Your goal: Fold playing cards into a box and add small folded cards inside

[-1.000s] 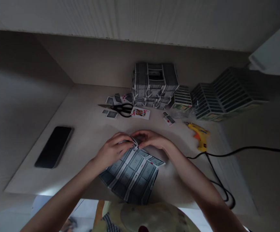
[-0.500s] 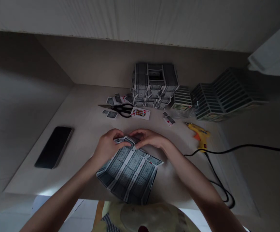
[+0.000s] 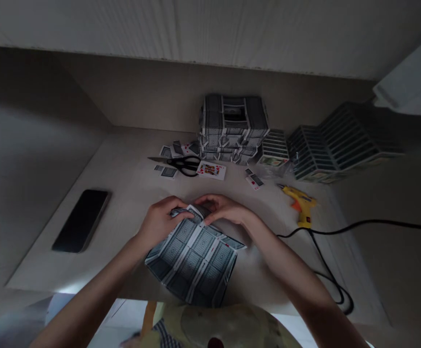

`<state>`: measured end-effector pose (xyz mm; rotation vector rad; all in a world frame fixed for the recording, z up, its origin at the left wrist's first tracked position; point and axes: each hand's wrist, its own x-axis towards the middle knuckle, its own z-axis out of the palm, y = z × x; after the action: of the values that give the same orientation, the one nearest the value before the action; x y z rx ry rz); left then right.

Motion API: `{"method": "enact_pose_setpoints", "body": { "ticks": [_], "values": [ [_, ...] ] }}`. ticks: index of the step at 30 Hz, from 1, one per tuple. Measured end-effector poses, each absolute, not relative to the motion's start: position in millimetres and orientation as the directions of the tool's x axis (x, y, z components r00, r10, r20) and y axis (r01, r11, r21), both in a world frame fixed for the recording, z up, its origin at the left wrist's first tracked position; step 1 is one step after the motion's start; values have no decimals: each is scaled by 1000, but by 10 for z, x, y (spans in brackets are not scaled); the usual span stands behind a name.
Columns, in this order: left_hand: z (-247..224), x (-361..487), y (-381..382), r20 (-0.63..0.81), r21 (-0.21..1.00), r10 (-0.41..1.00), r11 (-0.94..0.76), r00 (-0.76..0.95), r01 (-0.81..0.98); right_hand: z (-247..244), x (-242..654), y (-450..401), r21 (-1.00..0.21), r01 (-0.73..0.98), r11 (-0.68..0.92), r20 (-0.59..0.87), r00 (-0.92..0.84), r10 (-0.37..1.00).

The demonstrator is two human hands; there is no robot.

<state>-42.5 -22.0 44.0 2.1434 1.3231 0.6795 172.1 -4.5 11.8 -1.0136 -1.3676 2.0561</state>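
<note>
- We work at a pale desk (image 3: pixel 130 179), under an overhanging panel (image 3: pixel 203 31).
- At its right rear we have a long row of stacked cards (image 3: pixel 344 140), with a shorter card block (image 3: pixel 274 147) just left of it.
- Near the back wall stands a boxy card structure (image 3: pixel 210 116), built of patterned card backs, with a rectangular opening in its top.
- Our card piece (image 3: pixel 196 253) is at the desk's near edge, right in front of our body, tilted, its ribbed, patterned face showing and a flap sticking out at its right.
- Our left hand (image 3: pixel 156 222) grips the piece's far left edge, thumb on the near face, fingers curled behind.
- Our right hand (image 3: pixel 227 209) pinches the top edge close to the left one, thumb in front, other fingers partly hidden.
- A dark phone (image 3: pixel 82 221) lies well apart at the left.
- A yellow glue gun (image 3: pixel 302 203) lies on its side at the right, by a black cable (image 3: pixel 377 222).
- Black-handled scissors (image 3: pixel 185 165) rest among card pieces (image 3: pixel 169 172), their handles touching a face card (image 3: pixel 211 170).
- Two small card scraps (image 3: pixel 254 180) lie between that card and the glue gun.
</note>
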Motion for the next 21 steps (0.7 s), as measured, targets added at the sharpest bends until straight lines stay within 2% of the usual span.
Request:
{"method": "enact_pose_setpoints", "body": {
  "ticks": [6, 15, 21],
  "values": [
    [521, -452, -178, 164, 606, 840, -500, 518, 619, 93, 1699, -97, -907, -66, -416, -297, -602, 741],
    [578, -491, -121, 143, 581, 787, -557, 600, 593, 10, 1635, -190, -878, -175, -445, -280, -566, 776],
    [587, -491, -113, 158, 561, 777, -578, 609, 593, 19, 1637, -225, -885, -158, -438, -277, -577, 768]
  ]
}}
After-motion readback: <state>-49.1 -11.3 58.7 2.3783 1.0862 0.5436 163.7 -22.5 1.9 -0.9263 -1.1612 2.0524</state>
